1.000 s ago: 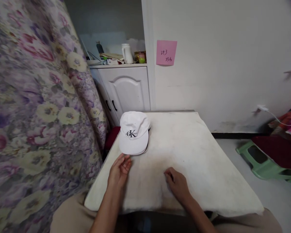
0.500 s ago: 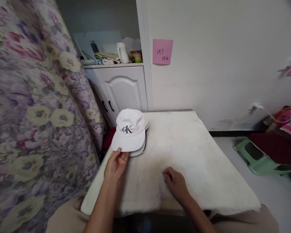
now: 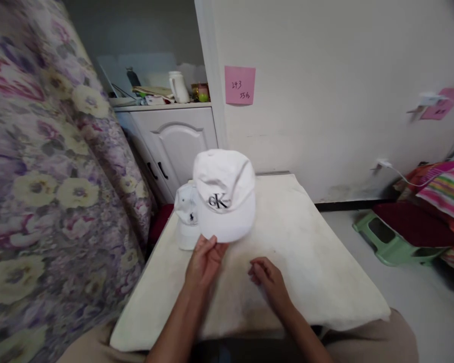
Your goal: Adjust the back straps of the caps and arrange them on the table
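My left hand (image 3: 205,259) pinches the brim of a white baseball cap (image 3: 227,184) with black "CK" lettering, thumb on top and fingers beneath. The cap is raised above the table, its front facing me. Behind it and to the left, a second pale cap (image 3: 187,229) with a small dark emblem rests on the table, partly hidden by the held one. My right hand (image 3: 269,280) is just over the cloth near the table's front middle, fingers curled in with nothing visible in them.
A cream cloth covers the table (image 3: 306,267). A floral curtain (image 3: 60,201) hangs on the left. Behind stands a white cabinet (image 3: 181,136) with a white jug (image 3: 178,86) on its shelf. A green stool (image 3: 382,242) with a dark red top stands to the right.
My left hand has lifted the "CK" cap off the other cap and brought it right and nearer. The pale cap beneath is now uncovered. My right hand stays curled in about the same place.
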`<state>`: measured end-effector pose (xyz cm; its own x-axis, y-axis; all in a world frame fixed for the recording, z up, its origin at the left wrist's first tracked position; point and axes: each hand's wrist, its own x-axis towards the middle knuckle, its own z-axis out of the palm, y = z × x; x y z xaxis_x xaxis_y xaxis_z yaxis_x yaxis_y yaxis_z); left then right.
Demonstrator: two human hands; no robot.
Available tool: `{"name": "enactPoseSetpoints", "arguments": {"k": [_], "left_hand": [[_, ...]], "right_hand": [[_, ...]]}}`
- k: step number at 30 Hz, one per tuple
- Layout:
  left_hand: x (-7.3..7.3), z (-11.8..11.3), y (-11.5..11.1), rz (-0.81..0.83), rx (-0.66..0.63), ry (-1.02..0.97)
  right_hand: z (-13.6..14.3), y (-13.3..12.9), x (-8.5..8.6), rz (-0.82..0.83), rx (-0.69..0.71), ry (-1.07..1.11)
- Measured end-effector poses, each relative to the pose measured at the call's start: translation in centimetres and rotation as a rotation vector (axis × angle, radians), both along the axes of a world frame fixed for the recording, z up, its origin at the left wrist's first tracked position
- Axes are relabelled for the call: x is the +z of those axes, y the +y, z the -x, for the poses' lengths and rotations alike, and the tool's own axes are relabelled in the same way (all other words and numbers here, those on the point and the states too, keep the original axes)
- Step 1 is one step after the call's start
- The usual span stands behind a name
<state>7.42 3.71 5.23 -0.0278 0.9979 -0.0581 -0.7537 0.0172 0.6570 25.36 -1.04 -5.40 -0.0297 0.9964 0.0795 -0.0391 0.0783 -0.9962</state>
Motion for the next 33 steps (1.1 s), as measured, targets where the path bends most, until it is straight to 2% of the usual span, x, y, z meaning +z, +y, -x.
{"name": "enactPoseSetpoints", "arguments": {"k": [2,4,7,10,14,16,18,20,23,28,33], "left_hand": [[-2.2,-2.0,-2.3,0.091,-0.09,-0.004],[-4.5,-3.6,-4.7,0.2,-0.164,-0.032],[-7.0,-4.9,-7.6,0.367,-0.229,-0.069],[-7.9,-5.2,-9.3,0.416,-0.261,-0.043],[-7.5,-4.9,-9.9,0.414,-0.343,0.033],[-7.2,-4.7,-9.6,0.425,-0.372,0.06],[-7.2,-4.2,-8.8,0.441,-0.341,0.054],[-7.2,-3.5,-7.5,0.453,-0.304,0.02],[-7.3,-2.3,-5.0,0.424,-0.354,-0.055],[-7.4,-1.4,-1.4,0.402,-0.47,-0.114],[-8.2,-1.7,0.3,0.418,-0.548,-0.139]], "right_hand": [[-0.3,0.2,0.2,0.061,-0.059,0.317],[-0.6,0.5,0.3,0.123,-0.171,0.537],[-1.3,0.8,0.5,0.224,-0.327,0.682],[-2.4,0.5,0.6,0.333,-0.318,0.684],[-4.0,0.0,1.0,0.341,-0.254,0.693],[-4.5,-0.1,1.3,0.339,-0.214,0.751],[-4.7,0.0,1.6,0.376,-0.199,0.875],[-4.7,0.1,1.9,0.422,-0.213,1.019],[-4.5,0.2,2.1,0.462,-0.172,1.144],[-4.3,0.0,2.5,0.515,-0.014,1.158],[-4.4,-0.1,2.7,0.545,0.014,1.164]]}}
